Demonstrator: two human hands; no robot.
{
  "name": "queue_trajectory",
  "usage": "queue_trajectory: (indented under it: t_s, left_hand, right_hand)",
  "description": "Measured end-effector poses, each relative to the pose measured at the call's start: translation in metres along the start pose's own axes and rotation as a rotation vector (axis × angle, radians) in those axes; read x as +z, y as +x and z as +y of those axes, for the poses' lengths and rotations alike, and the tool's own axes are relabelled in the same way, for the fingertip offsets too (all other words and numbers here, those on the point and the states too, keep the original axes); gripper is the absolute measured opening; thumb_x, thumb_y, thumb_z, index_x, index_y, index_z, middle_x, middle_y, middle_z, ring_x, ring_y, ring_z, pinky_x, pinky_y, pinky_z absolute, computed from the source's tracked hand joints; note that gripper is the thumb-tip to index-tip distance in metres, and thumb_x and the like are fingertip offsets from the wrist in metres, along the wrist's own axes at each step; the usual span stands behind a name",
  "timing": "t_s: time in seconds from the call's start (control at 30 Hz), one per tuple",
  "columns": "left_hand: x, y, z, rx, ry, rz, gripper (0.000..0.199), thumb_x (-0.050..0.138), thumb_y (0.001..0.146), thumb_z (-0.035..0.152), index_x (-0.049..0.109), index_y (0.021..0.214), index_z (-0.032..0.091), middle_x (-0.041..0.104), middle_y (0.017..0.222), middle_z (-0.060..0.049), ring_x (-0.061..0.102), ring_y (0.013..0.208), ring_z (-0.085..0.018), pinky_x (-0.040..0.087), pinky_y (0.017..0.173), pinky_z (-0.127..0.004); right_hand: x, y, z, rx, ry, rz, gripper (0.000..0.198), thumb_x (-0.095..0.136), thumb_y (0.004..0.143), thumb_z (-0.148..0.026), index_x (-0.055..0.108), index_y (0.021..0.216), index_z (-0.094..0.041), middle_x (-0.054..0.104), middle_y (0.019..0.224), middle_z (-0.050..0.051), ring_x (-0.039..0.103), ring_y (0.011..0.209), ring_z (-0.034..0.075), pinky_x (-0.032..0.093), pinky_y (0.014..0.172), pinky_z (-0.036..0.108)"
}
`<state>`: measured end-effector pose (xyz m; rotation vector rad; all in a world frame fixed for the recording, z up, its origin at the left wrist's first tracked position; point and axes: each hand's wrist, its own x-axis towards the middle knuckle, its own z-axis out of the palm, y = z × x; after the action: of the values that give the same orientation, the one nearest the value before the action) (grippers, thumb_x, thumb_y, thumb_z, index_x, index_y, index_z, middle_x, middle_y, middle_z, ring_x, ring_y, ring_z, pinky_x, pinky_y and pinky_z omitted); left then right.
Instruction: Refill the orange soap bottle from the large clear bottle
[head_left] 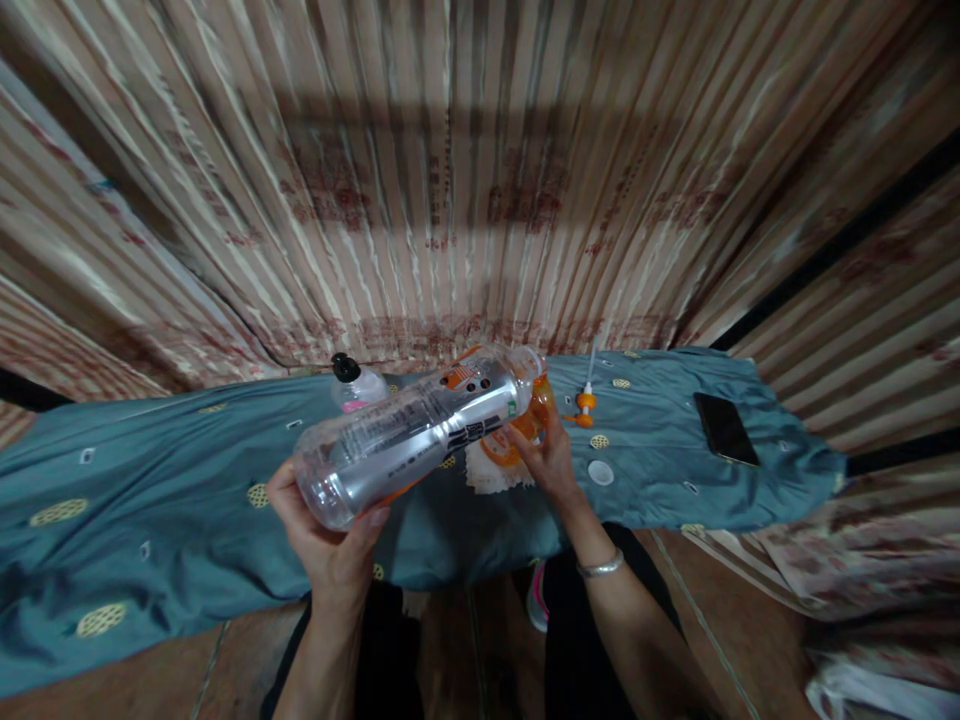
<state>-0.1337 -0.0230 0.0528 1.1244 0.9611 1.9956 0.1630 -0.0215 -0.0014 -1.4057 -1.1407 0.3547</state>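
Note:
My left hand (326, 535) grips the base of a large clear plastic bottle (409, 430), which lies almost level with its open mouth pointing right. My right hand (551, 455) holds a small orange container (536, 410) right at the bottle's mouth. Under them a whitish cloth (480, 470) lies on the blue patterned tablecloth (150, 480). A white bottle cap (601, 472) rests on the tablecloth just right of my right hand.
A small bottle with a black cap (352, 385) stands behind the big bottle. An orange spray nozzle with a tube (586, 400) and a black phone (724, 428) lie to the right. A striped curtain (480, 200) hangs close behind the table.

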Motion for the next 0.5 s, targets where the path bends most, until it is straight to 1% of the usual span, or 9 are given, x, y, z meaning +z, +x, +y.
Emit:
queue_trajectory:
  t_s: [0.2, 0.37, 0.5]
  left_hand:
    - [0.0016, -0.0009, 0.0011, 0.002, 0.086, -0.014, 0.101, 0.118, 0.053, 0.074, 0.068, 0.128, 0.029, 0.069, 0.132, -0.007, 0.068, 0.124, -0.030, 0.059, 0.109, -0.042]
    - [0.0011, -0.0008, 0.0019, -0.003, 0.027, -0.010, 0.099, 0.121, 0.051, 0.068, 0.072, 0.126, 0.027, 0.071, 0.130, -0.005, 0.068, 0.122, -0.027, 0.056, 0.106, -0.036]
    - [0.0006, -0.0010, 0.0024, -0.022, 0.020, -0.009, 0.101, 0.123, 0.050, 0.069, 0.072, 0.128, 0.027, 0.072, 0.133, -0.006, 0.068, 0.125, -0.027, 0.056, 0.107, -0.036]
  right_hand:
    - [0.0003, -0.0005, 0.0040, -0.035, -0.019, 0.011, 0.074, 0.095, 0.099, -0.071, 0.080, 0.153, -0.023, 0.093, 0.140, 0.018, 0.090, 0.131, 0.040, 0.077, 0.115, 0.056]
    - [0.0001, -0.0005, 0.0048, -0.029, -0.016, 0.004, 0.074, 0.094, 0.099, -0.070, 0.079, 0.154, -0.023, 0.092, 0.142, 0.020, 0.090, 0.134, 0.041, 0.077, 0.116, 0.057]
    - [-0.0003, -0.0009, 0.0061, -0.004, -0.027, -0.005, 0.077, 0.096, 0.098, -0.070, 0.078, 0.156, -0.023, 0.091, 0.143, 0.020, 0.088, 0.137, 0.043, 0.075, 0.119, 0.059]
